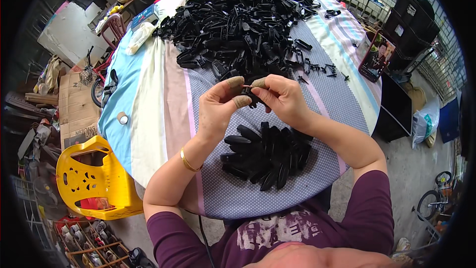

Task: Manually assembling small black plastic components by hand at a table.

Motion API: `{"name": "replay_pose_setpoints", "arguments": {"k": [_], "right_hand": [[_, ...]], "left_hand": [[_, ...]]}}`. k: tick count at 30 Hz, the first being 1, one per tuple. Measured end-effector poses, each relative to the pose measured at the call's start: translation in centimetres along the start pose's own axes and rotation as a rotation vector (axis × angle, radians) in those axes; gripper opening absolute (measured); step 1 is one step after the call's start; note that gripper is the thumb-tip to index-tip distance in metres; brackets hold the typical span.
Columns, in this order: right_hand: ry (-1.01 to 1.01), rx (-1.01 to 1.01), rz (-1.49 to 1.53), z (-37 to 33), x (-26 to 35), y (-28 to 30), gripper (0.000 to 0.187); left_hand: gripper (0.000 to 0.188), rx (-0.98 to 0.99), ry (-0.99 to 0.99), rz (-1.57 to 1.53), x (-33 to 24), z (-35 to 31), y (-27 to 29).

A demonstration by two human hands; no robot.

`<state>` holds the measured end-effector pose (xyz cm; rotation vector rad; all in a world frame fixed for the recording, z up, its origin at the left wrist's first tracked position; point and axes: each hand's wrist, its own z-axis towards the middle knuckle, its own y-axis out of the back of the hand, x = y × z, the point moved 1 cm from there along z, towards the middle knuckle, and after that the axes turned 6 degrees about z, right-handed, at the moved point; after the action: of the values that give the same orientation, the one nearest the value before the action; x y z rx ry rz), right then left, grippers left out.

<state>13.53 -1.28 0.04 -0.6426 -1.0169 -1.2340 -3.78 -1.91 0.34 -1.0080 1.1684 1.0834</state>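
Both hands meet above the middle of the cloth-covered table [171, 168], with brown tape or finger covers on several fingertips. My left hand [219, 103] pinches a small black plastic part [246, 91] between thumb and forefinger. On the other side of it, my right hand [281, 97] is closed, its fingertips pressed on the same part; the details between the fingers are too small to make out. Just beyond the hands rises a big heap of black plastic parts [238, 25]. Nearer to me, below the hands, lies a smaller pile of long black pieces [270, 156].
Small black bits [327, 69] lie scattered right of the heap. A phone [378, 58] stands at the table's right edge. A tape roll [122, 117] and a white plastic bag [140, 38] lie on the left. A yellow chair [94, 181] stands at the left, near the table's edge.
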Motion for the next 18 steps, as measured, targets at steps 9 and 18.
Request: {"name": "replay_pose_setpoints", "arguments": {"k": [9, 18], "right_hand": [[0.191, -0.067, -0.223, -0.2, 1.6, -0.5, 0.021], [0.135, 0.162, -0.326, -0.3, 1.5, -0.1, 0.025]], "left_hand": [[0.039, 0.044, 0.051, -0.418, 0.1, 0.1, 0.1], [0.038, 0.149, -0.143, -0.152, -0.6, 0.0, 1.1]]}}
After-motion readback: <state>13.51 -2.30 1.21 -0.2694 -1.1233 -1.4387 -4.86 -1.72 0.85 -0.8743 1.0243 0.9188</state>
